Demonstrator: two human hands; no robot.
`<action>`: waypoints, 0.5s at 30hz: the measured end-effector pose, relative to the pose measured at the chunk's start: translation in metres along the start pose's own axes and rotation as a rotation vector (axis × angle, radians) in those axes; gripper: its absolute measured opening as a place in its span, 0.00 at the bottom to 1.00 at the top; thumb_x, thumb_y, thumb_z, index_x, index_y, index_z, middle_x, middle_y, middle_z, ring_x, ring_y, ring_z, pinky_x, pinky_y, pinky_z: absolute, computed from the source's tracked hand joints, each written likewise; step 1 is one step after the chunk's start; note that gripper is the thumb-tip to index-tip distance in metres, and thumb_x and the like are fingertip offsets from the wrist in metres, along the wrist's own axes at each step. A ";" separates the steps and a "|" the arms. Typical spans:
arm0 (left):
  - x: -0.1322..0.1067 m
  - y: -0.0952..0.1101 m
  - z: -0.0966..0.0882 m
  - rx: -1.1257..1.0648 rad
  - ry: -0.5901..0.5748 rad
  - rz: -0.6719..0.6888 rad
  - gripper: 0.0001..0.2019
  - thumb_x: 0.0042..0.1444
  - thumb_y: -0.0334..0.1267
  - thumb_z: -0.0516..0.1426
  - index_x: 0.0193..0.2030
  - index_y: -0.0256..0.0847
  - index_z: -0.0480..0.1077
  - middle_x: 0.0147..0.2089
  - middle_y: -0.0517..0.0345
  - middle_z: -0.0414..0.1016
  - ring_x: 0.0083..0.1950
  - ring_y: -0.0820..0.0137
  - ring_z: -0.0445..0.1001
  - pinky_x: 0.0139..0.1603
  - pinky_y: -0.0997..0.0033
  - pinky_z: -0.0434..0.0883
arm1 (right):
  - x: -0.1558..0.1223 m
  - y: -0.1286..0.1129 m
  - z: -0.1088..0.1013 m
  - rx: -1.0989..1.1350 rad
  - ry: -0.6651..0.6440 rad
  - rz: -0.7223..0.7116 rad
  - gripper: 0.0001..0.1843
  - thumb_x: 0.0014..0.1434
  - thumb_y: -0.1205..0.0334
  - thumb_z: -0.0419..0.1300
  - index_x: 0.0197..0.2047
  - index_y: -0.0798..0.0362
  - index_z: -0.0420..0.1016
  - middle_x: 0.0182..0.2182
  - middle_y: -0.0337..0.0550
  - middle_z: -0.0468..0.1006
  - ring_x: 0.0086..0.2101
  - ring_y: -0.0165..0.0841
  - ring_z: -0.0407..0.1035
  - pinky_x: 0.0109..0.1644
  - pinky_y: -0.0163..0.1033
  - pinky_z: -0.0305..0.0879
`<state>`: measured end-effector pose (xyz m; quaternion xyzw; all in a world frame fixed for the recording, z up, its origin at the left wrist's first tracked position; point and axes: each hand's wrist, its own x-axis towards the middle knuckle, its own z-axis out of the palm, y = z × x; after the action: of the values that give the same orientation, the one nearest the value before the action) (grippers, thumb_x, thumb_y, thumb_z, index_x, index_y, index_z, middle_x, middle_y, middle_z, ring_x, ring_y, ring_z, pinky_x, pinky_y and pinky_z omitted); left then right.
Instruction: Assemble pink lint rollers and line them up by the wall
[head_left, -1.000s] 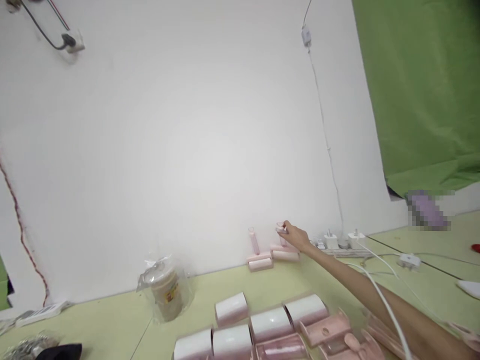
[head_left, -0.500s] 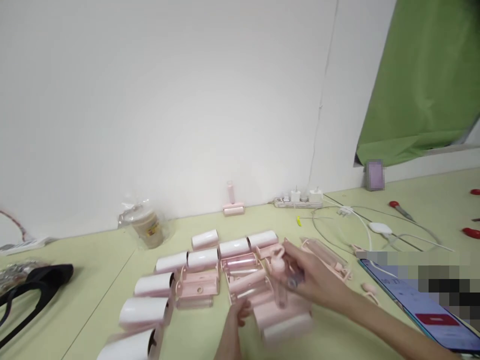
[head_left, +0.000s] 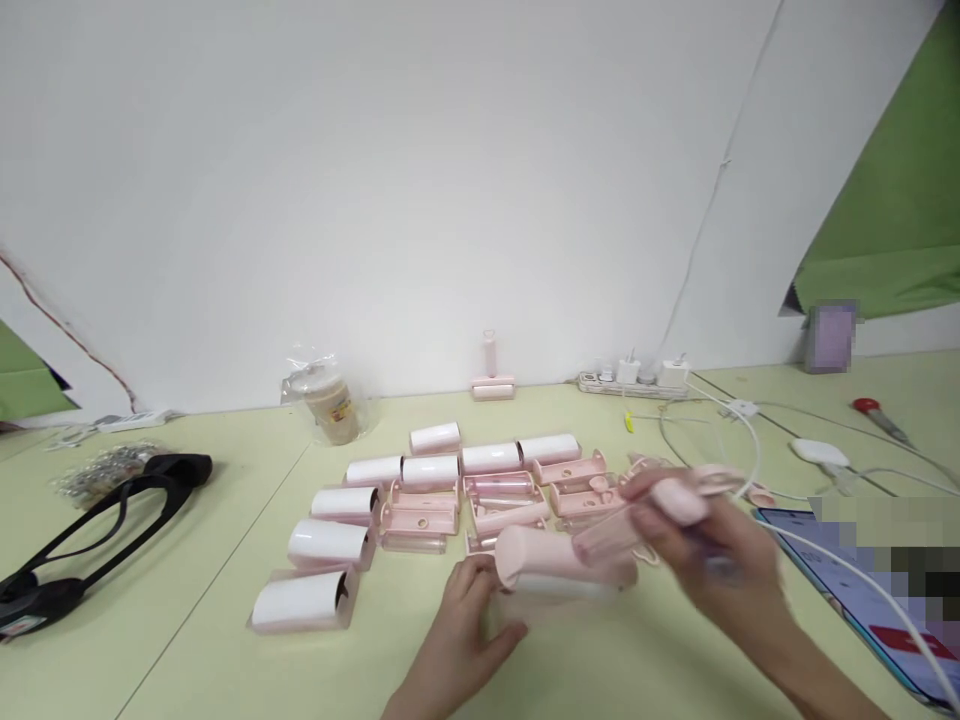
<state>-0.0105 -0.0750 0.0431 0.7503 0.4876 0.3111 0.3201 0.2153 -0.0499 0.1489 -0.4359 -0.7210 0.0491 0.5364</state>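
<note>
In the head view my right hand (head_left: 720,570) is closed around the pale pink handle of a lint roller (head_left: 555,560). The roller's pink cover and white paper roll point left, low over the table and a little blurred. A dark purplish bit shows by my right palm, too smeared to name. Just left of the roller's end is my left hand (head_left: 469,635), its thumb apart from the fingers and nothing visible in its grasp. Whether its fingertips touch the roller I cannot tell. Behind lie pink roller covers (head_left: 420,520) and white paper rolls (head_left: 326,542).
A finished-looking lint roller (head_left: 492,385) stands against the wall. Around the edges are a bagged cup (head_left: 334,408), a black strap-like frame (head_left: 112,530), a power strip (head_left: 634,385), loose cables, a red-handled tool (head_left: 881,420) and a phone (head_left: 847,590).
The camera view has shifted, with the left side of the table showing more. My right hand has brought the lint roller round so its handle lies flatter, and my left hand's thumb is spread out.
</note>
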 end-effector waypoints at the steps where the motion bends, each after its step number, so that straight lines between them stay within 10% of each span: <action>1: 0.000 -0.002 0.000 0.028 0.008 0.019 0.20 0.52 0.35 0.54 0.53 0.46 0.59 0.57 0.52 0.59 0.59 0.61 0.55 0.59 0.59 0.56 | 0.001 -0.002 -0.008 0.012 0.086 0.064 0.05 0.55 0.56 0.54 0.30 0.47 0.68 0.25 0.39 0.74 0.23 0.33 0.68 0.23 0.34 0.62; 5: -0.002 -0.008 0.003 0.095 0.078 0.049 0.26 0.49 0.34 0.54 0.56 0.43 0.54 0.60 0.49 0.52 0.62 0.60 0.48 0.60 0.54 0.51 | -0.005 0.001 -0.029 0.020 0.172 0.200 0.09 0.55 0.51 0.54 0.32 0.46 0.68 0.29 0.41 0.73 0.23 0.33 0.68 0.21 0.34 0.62; 10: 0.003 0.005 0.000 -0.265 0.237 -0.053 0.27 0.49 0.51 0.54 0.52 0.38 0.55 0.51 0.43 0.62 0.52 0.57 0.62 0.53 0.54 0.59 | -0.021 0.006 -0.035 0.073 -0.073 -0.180 0.09 0.55 0.50 0.55 0.38 0.41 0.70 0.25 0.41 0.76 0.25 0.37 0.73 0.27 0.37 0.70; 15: 0.019 0.044 -0.010 -1.065 -0.146 -0.456 0.32 0.47 0.65 0.45 0.43 0.37 0.63 0.33 0.51 0.71 0.36 0.63 0.71 0.40 0.62 0.66 | -0.039 0.011 -0.033 0.121 -0.535 -0.361 0.19 0.54 0.56 0.56 0.50 0.32 0.65 0.34 0.38 0.78 0.24 0.33 0.73 0.26 0.34 0.69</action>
<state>0.0113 -0.0695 0.0861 0.3814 0.3901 0.3840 0.7449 0.2506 -0.0830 0.1284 -0.2402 -0.8977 0.1089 0.3528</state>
